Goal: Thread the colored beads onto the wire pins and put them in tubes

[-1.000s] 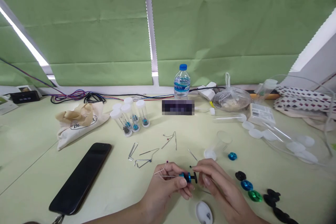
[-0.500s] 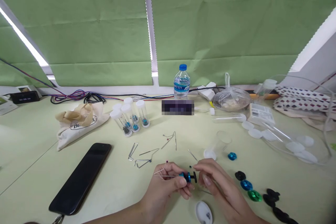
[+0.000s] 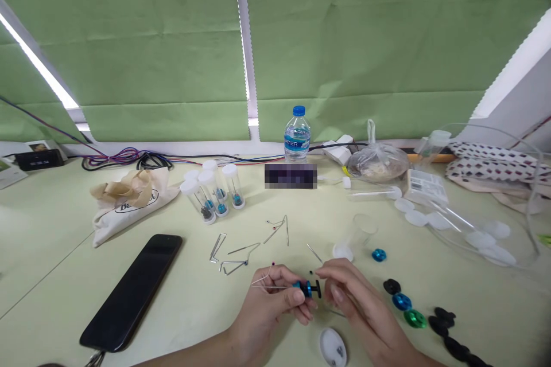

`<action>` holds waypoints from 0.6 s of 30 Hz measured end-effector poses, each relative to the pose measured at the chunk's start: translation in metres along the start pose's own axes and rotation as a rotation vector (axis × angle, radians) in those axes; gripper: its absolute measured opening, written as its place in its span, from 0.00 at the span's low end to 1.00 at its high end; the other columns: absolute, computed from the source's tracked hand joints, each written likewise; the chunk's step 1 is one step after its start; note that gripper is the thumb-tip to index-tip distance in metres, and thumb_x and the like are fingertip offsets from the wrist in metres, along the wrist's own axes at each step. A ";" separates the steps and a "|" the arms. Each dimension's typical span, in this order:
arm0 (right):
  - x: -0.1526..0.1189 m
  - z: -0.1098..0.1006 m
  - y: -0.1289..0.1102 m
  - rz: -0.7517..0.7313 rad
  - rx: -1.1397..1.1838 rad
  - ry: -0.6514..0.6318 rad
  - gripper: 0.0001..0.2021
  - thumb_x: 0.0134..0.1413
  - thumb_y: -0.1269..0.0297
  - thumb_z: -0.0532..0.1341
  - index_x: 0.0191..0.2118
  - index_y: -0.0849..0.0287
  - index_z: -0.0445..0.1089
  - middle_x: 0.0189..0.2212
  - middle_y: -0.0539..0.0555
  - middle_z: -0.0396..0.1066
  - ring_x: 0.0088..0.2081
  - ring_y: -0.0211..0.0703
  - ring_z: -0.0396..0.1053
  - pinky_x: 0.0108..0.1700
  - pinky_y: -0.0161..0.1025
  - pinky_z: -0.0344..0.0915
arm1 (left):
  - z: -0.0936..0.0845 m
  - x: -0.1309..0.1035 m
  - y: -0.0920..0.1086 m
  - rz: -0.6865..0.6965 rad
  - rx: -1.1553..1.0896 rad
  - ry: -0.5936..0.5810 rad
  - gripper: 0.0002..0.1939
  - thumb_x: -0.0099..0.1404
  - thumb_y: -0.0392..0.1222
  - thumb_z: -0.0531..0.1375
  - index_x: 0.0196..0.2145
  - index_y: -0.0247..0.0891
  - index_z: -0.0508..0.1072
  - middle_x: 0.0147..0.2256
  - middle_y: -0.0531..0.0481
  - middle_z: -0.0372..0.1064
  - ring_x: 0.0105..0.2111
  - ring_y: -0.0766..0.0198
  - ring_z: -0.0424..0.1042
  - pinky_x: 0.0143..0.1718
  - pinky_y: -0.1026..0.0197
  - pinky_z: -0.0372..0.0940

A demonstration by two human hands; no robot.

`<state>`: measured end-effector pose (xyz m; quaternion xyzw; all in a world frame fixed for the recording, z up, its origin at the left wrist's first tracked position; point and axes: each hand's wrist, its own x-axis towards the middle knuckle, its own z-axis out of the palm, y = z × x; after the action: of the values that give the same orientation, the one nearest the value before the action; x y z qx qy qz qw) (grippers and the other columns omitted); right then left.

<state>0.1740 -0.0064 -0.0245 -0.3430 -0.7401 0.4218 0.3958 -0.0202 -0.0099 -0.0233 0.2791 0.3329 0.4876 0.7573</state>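
Low in the middle, my left hand (image 3: 269, 312) pinches a small blue and black spool-like part (image 3: 306, 289) between thumb and fingers. Thin metal wires (image 3: 271, 286) run leftward from it, one with a small dark red tip. My right hand (image 3: 359, 304) is just right of the part's black end, not touching it, fingers loosely bent and apart. A thin rod lies partly hidden beneath the right hand. Below, between the hands, a round white cap (image 3: 333, 347) holds tiny metal pieces. Bent metal wires (image 3: 241, 258) lie beyond my left hand.
A black phone (image 3: 131, 292) and a cloth bag (image 3: 131, 203) are at left. Capped tubes (image 3: 215, 192) stand behind the wires. A water bottle (image 3: 297, 135) stands at the back. Blue, green and black discs (image 3: 414, 318) and clear tubes with white lids (image 3: 416, 218) lie right.
Both hands keep nearly the same pose. The view has shifted very slightly, moving objects on the right a little leftward in the picture.
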 end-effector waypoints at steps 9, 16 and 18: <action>0.003 -0.001 -0.007 -0.007 -0.026 0.000 0.15 0.68 0.70 0.44 0.51 0.47 0.62 0.40 0.53 0.59 0.38 0.41 0.65 0.40 0.39 0.63 | 0.000 0.001 0.003 -0.003 0.020 0.029 0.13 0.49 0.37 0.71 0.28 0.31 0.71 0.23 0.43 0.76 0.21 0.65 0.72 0.25 0.65 0.65; 0.000 0.000 -0.005 0.002 -0.026 0.004 0.14 0.68 0.70 0.45 0.51 0.47 0.62 0.40 0.53 0.59 0.38 0.41 0.65 0.40 0.39 0.64 | 0.003 -0.001 0.004 -0.014 0.010 0.060 0.14 0.47 0.36 0.72 0.28 0.32 0.71 0.22 0.44 0.76 0.21 0.64 0.73 0.25 0.65 0.65; 0.000 0.000 -0.005 0.002 -0.022 -0.010 0.14 0.68 0.70 0.45 0.50 0.47 0.62 0.40 0.53 0.59 0.38 0.41 0.65 0.40 0.39 0.64 | 0.002 -0.001 0.004 -0.015 0.014 0.063 0.14 0.47 0.36 0.72 0.28 0.32 0.71 0.22 0.44 0.76 0.21 0.65 0.72 0.25 0.65 0.65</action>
<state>0.1734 -0.0083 -0.0200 -0.3463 -0.7463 0.4156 0.3879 -0.0205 -0.0096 -0.0190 0.2662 0.3620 0.4881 0.7483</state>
